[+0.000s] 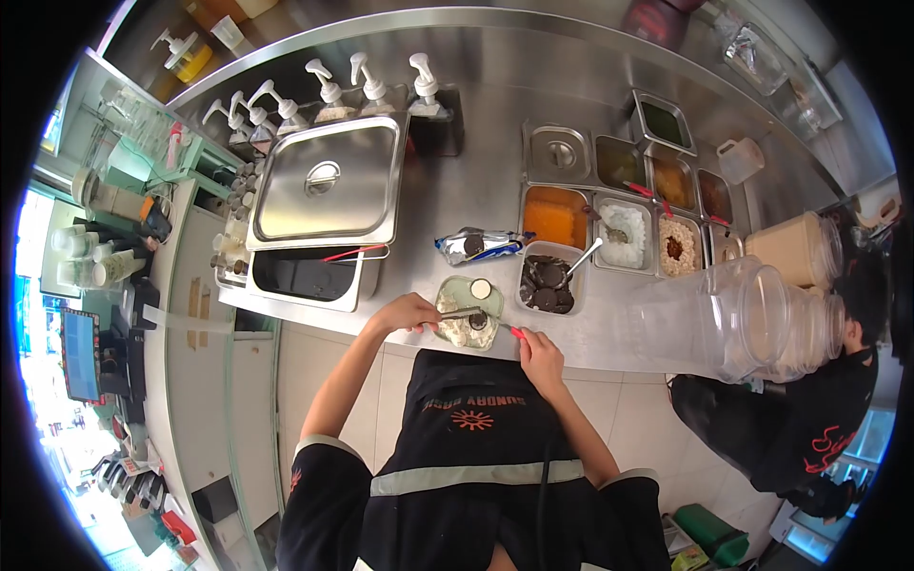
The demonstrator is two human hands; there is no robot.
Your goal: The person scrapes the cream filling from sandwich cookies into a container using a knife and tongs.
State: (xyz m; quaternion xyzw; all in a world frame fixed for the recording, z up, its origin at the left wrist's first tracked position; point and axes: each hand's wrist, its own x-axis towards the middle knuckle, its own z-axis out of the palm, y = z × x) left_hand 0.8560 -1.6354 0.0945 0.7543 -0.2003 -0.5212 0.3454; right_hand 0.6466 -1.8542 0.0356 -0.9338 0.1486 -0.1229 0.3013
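Note:
My left hand (409,312) is closed on metal tongs (461,313), which reach over a pale green tray (444,293) by the counter's front edge. Between its fingers and the tray there is little distance. My right hand (541,360) grips a red-handled tool (517,332); its working end, too small to make out, points at the tray. White cream (462,331) is spread in the tray. A dark round cookie (478,322) lies at the tool tips, and a pale-topped round cookie (480,288) sits farther back.
Right of the tray stands a tub of dark cookies (547,297) with a spoon (585,256). Behind lies an opened foil cookie packet (481,245). Topping pans (557,217), large clear jars (743,314), a lidded steel pan (324,181) and pump bottles (373,90) surround it. A co-worker (781,419) is at right.

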